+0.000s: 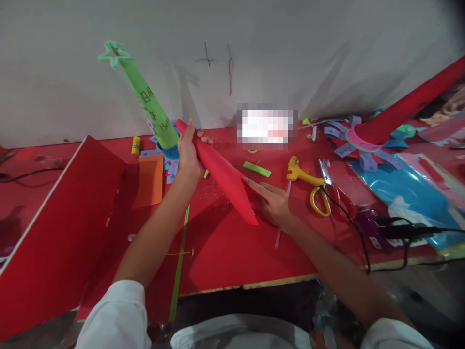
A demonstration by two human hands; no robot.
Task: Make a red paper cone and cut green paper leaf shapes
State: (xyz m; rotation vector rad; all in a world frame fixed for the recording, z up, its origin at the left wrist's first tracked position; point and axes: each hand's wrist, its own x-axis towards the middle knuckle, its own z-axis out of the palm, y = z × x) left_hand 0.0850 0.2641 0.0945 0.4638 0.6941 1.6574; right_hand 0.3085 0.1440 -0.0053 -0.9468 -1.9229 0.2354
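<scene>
Left hand (189,154) gripping rolled red sheet (225,178) near top; right hand (275,202) against side, grip unclear.

The right hand (274,199) has lower fingers dim in shadow, unclear. At one o'clock, a pale rectangle (267,126) is pixelated. The view's edge cuts the red cone (407,112) at two o'clock.

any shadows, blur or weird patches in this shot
Head view: soft shadows fall on the wall beside the green cone and left of the long red cone; head view: a pixelated block hides whatever is behind it; head view: the upper right corner darkens, and fine detail looks soft.
</scene>
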